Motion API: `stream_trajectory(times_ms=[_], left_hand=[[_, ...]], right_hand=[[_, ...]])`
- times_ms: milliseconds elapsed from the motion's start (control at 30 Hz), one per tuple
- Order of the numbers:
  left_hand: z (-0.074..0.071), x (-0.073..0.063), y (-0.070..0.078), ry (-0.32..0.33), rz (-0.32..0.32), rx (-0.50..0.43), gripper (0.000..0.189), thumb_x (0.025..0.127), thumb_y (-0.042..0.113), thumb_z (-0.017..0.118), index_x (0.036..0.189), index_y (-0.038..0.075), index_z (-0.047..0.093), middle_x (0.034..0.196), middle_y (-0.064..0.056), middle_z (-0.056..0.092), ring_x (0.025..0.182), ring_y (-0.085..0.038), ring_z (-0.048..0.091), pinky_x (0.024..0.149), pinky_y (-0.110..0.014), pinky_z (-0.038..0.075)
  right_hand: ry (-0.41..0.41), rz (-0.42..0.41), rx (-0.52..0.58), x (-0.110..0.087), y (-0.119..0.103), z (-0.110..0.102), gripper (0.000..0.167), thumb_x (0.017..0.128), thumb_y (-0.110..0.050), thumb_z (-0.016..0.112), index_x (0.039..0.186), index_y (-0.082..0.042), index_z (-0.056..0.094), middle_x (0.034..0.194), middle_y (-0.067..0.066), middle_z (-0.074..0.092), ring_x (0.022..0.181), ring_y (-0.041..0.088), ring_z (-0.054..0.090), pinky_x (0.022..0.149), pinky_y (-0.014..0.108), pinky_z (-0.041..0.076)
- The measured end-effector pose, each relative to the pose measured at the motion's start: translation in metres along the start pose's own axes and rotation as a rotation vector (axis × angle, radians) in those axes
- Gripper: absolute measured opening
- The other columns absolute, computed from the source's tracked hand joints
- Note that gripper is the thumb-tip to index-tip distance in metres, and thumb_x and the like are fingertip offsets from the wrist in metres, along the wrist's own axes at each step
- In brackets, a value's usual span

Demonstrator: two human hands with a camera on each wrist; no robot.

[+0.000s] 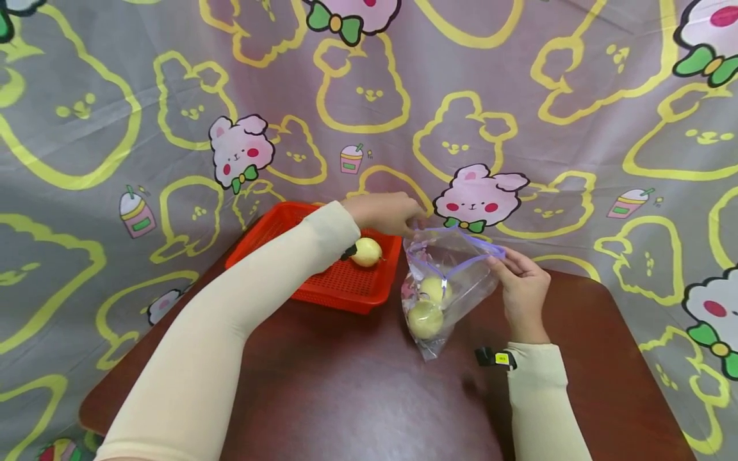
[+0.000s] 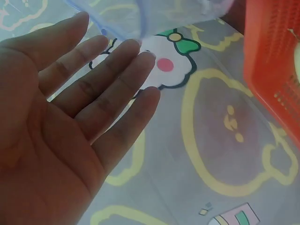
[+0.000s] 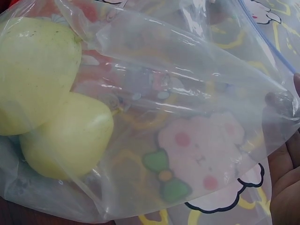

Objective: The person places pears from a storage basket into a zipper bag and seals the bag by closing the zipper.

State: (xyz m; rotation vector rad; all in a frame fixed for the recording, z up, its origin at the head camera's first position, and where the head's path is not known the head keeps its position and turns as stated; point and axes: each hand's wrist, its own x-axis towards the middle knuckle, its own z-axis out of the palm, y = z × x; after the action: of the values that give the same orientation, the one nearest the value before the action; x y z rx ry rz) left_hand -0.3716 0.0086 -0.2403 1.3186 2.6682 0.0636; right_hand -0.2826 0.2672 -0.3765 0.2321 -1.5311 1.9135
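A clear zip bag (image 1: 461,272) with a purple zip edge hangs above the table, its mouth spread apart. Inside, two pale yellow pears (image 3: 70,136) lie against each other at the bottom. At the bag's right corner my right hand (image 1: 524,288) pinches the rim between thumb and fingers. My left hand (image 1: 386,214) is at the left side of the mouth; in the left wrist view its fingers (image 2: 117,103) are nearly straight, with nothing gripped in the palm. Another pear (image 1: 367,252) sits in the red plastic basket (image 1: 369,298), beneath my left wrist.
The basket stands at the back left of the dark brown table (image 1: 357,384), partly covered by my left sleeve (image 1: 230,320). Behind the table hangs a grey curtain (image 1: 369,153) with cartoon prints. The table's right edge lies beyond my right forearm.
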Motion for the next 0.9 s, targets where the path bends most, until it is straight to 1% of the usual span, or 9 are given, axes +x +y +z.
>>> stream_trajectory(times_ms=[100, 167, 333, 400, 533, 633, 733, 833, 900], left_hand=[[0.000, -0.004, -0.005, -0.003, -0.003, -0.013, 0.039, 0.094, 0.029, 0.066, 0.130, 0.014, 0.062, 0.110, 0.006, 0.065, 0.096, -0.007, 0.058, 0.086, -0.026, 0.046], [0.000, -0.006, -0.007, -0.007, -0.004, -0.020, 0.041, 0.094, 0.029, 0.066, 0.131, 0.013, 0.062, 0.108, 0.005, 0.065, 0.096, -0.008, 0.058, 0.086, -0.028, 0.046], [0.002, -0.014, -0.013, -0.005, -0.014, 0.010, 0.037, 0.093, 0.032, 0.067, 0.126, 0.014, 0.064, 0.101, 0.004, 0.063, 0.094, -0.012, 0.057, 0.083, -0.031, 0.046], [0.004, -0.018, -0.017, -0.009, -0.028, 0.011, 0.037, 0.093, 0.033, 0.066, 0.125, 0.015, 0.064, 0.101, 0.004, 0.062, 0.095, -0.013, 0.056, 0.082, -0.032, 0.046], [0.013, -0.017, -0.024, -0.036, -0.026, -0.036, 0.035, 0.094, 0.030, 0.066, 0.125, 0.013, 0.064, 0.104, 0.001, 0.063, 0.096, -0.015, 0.057, 0.083, -0.033, 0.046], [0.022, -0.015, -0.033, -0.046, -0.013, -0.055, 0.034, 0.094, 0.028, 0.066, 0.124, 0.013, 0.065, 0.105, 0.001, 0.064, 0.097, -0.015, 0.059, 0.084, -0.032, 0.047], [0.029, -0.016, -0.041, -0.047, -0.016, -0.047, 0.033, 0.094, 0.029, 0.066, 0.123, 0.013, 0.066, 0.105, 0.002, 0.065, 0.098, -0.014, 0.059, 0.087, -0.033, 0.046], [0.036, -0.021, -0.048, -0.051, -0.024, -0.032, 0.031, 0.094, 0.031, 0.065, 0.120, 0.014, 0.067, 0.106, 0.003, 0.065, 0.099, -0.015, 0.059, 0.088, -0.034, 0.046], [0.040, -0.024, -0.052, -0.059, -0.040, -0.031, 0.030, 0.094, 0.031, 0.065, 0.120, 0.015, 0.067, 0.107, 0.003, 0.064, 0.100, -0.016, 0.058, 0.089, -0.034, 0.045]], right_hand=[[0.005, 0.007, -0.005, 0.000, 0.000, -0.002, 0.031, 0.075, 0.012, 0.077, 0.105, 0.016, 0.068, 0.084, 0.005, 0.074, 0.075, 0.012, 0.071, 0.069, 0.021, 0.054], [0.009, 0.008, -0.004, -0.001, 0.000, -0.002, 0.031, 0.075, 0.012, 0.077, 0.104, 0.016, 0.068, 0.083, 0.005, 0.073, 0.074, 0.012, 0.071, 0.068, 0.021, 0.054], [0.015, 0.015, 0.004, -0.001, 0.000, -0.002, 0.030, 0.074, 0.012, 0.078, 0.103, 0.015, 0.068, 0.081, 0.006, 0.073, 0.072, 0.011, 0.070, 0.065, 0.021, 0.054], [0.016, 0.017, 0.002, -0.001, 0.000, -0.002, 0.030, 0.074, 0.012, 0.078, 0.103, 0.014, 0.069, 0.081, 0.005, 0.073, 0.071, 0.011, 0.070, 0.065, 0.021, 0.054], [0.014, 0.013, -0.019, 0.001, -0.001, -0.005, 0.030, 0.074, 0.012, 0.078, 0.103, 0.015, 0.068, 0.082, 0.005, 0.073, 0.074, 0.011, 0.070, 0.067, 0.020, 0.054], [0.014, 0.014, -0.025, 0.002, -0.001, -0.007, 0.031, 0.074, 0.012, 0.078, 0.104, 0.016, 0.068, 0.082, 0.004, 0.073, 0.074, 0.011, 0.070, 0.068, 0.020, 0.054], [0.013, 0.018, -0.022, 0.002, 0.000, -0.007, 0.032, 0.074, 0.012, 0.078, 0.104, 0.017, 0.067, 0.082, 0.004, 0.073, 0.073, 0.011, 0.071, 0.067, 0.021, 0.054], [0.010, 0.010, -0.019, 0.001, 0.002, -0.007, 0.031, 0.074, 0.012, 0.078, 0.103, 0.017, 0.067, 0.082, 0.005, 0.073, 0.073, 0.011, 0.070, 0.067, 0.020, 0.054], [0.010, 0.006, -0.015, 0.001, 0.003, -0.007, 0.030, 0.074, 0.012, 0.078, 0.102, 0.017, 0.068, 0.081, 0.005, 0.073, 0.073, 0.011, 0.071, 0.067, 0.020, 0.054]])
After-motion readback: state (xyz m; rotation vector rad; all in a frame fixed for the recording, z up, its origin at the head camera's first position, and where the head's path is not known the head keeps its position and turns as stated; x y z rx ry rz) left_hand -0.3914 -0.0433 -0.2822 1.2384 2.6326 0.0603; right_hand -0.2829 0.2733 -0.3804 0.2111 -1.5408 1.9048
